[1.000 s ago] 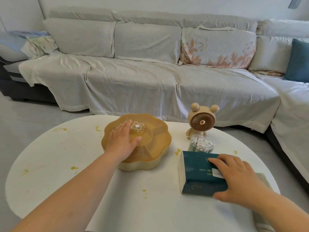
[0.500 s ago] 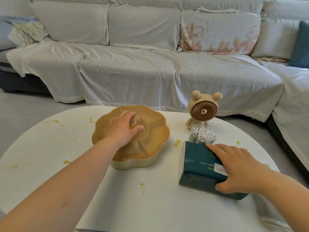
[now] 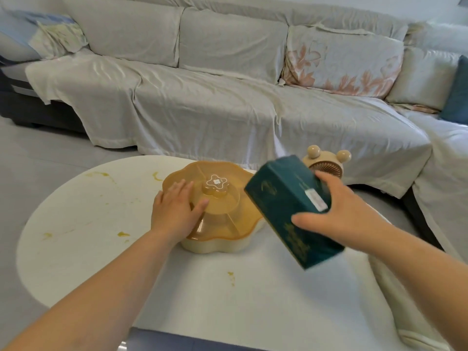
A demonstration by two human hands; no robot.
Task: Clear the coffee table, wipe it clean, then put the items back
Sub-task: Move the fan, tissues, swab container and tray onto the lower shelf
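Note:
The white round coffee table [image 3: 83, 224] carries yellow stains [image 3: 122, 233]. In its middle stands a flower-shaped amber snack box [image 3: 228, 206] with a clear lid. My left hand [image 3: 174, 211] lies flat on the lid's left side, fingers straight. My right hand [image 3: 336, 214] grips a dark green tissue box [image 3: 286, 206] and holds it tilted in the air above the table's right part. Behind the box a beige bear-shaped fan [image 3: 329, 160] stands on the table, partly hidden. The cup of cotton swabs is out of sight behind the tissue box.
A long sofa under a pale sheet [image 3: 202, 110] runs behind the table and turns down the right side. Cushions line its back, among them a floral one [image 3: 342, 64] and a teal one [image 3: 458, 92]. Grey floor [image 3: 38, 153] lies to the left.
My right hand has closed on the tissue box and lifted it off the table, tilting it. My left hand slid from the lid's knob to the lid's left side.

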